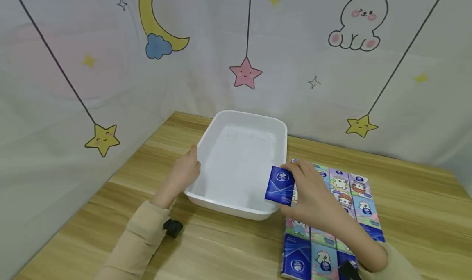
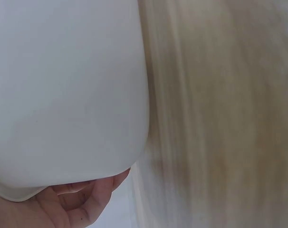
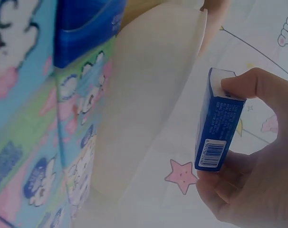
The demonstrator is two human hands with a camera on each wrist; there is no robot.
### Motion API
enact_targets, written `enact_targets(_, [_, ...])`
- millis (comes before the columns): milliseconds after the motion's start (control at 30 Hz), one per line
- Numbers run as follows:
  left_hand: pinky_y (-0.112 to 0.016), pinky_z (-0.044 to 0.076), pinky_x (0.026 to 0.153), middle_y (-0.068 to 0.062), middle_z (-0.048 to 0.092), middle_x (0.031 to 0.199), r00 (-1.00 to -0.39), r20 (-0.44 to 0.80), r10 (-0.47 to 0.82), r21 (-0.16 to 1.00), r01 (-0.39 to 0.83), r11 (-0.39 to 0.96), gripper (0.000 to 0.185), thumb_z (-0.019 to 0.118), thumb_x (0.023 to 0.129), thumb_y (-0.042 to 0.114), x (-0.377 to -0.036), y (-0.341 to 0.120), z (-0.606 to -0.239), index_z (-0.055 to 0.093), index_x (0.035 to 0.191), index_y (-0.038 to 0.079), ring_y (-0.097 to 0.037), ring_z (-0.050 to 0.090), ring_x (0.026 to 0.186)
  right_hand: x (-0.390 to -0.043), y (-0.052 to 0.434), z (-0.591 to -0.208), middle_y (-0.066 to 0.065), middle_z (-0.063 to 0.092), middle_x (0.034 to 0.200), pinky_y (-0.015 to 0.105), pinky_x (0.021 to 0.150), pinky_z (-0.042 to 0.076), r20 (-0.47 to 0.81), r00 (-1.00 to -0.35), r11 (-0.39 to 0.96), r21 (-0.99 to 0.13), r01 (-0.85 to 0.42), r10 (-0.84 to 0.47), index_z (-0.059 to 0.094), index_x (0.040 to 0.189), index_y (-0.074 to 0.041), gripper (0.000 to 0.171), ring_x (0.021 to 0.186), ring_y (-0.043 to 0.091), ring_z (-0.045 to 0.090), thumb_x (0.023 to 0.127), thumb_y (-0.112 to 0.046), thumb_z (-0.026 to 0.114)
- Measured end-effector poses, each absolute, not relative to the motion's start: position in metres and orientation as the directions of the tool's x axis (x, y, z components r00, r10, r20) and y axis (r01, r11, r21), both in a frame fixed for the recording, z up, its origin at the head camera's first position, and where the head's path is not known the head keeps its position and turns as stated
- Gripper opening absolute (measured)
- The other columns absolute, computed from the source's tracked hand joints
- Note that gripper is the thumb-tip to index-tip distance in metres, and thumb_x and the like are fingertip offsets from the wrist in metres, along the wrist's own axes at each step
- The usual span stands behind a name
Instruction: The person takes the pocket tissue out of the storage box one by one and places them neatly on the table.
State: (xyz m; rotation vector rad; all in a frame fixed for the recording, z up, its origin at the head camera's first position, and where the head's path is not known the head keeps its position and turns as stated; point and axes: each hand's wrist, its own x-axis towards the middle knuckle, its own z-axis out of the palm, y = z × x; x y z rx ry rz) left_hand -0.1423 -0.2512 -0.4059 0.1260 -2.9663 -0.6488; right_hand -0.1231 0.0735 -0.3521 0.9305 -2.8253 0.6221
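A shallow white plastic bin point(image 1: 239, 161) sits on the wooden table, nothing lying inside it. My left hand point(image 1: 182, 171) grips its left rim; in the left wrist view, curled fingers point(image 2: 94, 199) show at the edge of the white wall. Between thumb and fingers, my right hand point(image 1: 313, 198) pinches a small dark blue tissue pack point(image 1: 279, 185) over the bin's near right corner. The right wrist view shows this pack point(image 3: 217, 123) side-on, its barcode facing the camera. Rows of colourful tissue packs point(image 1: 324, 259) lie right of the bin, partly hidden by my right forearm.
The wooden table point(image 1: 221, 251) reaches back to a pale cloth backdrop point(image 1: 287, 58) printed with stars, a moon and a rabbit. Cloth also hangs along the table's left side. Each wrist carries a small black camera mount point(image 1: 173, 228).
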Motion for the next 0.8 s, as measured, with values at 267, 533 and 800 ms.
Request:
enact_targets(267, [-0.025,0.051,0.047,-0.036,0.053,0.128,-0.993,0.063,-0.102,0.424,-0.066,0.903,0.056,0.041,0.096,0.004,-0.143,-0.252,-0.407,0.021,0.144,-0.017,-0.024,0.060,0.059,-0.103,0.105,-0.365,0.009,0.047,0.133,0.061,0.099,0.045,0.125,-0.869,0.779,-0.396,-0.487,-0.479,0.043,0.138,-0.011,0.089,0.122,0.029,0.043,0.064,-0.037,0.086])
enact_targets(533, [-0.025,0.052,0.046,-0.039,0.053,0.125,-0.993,0.080,-0.082,0.431,-0.039,0.901,0.055,0.040,0.095,0.002,-0.142,-0.251,-0.405,0.021,0.142,-0.019,-0.024,0.061,0.058,-0.089,0.141,-0.386,0.008,0.047,0.131,0.064,0.092,0.048,0.048,-0.886,0.796,-0.418,-0.438,-0.462,0.043,0.137,-0.016,0.089,0.121,0.031,0.044,0.063,-0.041,0.086])
enact_targets(800, [-0.018,0.044,0.040,-0.039,0.057,0.116,-0.992,0.121,-0.041,0.427,0.015,0.904,0.053,0.041,0.095,0.000,-0.138,-0.251,-0.406,0.023,0.140,-0.022,-0.016,0.052,0.047,-0.081,0.167,-0.401,0.010,0.046,0.133,0.063,0.089,0.051,0.017,-0.899,0.817,-0.411,-0.406,-0.438,0.042,0.137,-0.015,0.093,0.120,0.034,0.046,0.063,-0.053,0.084])
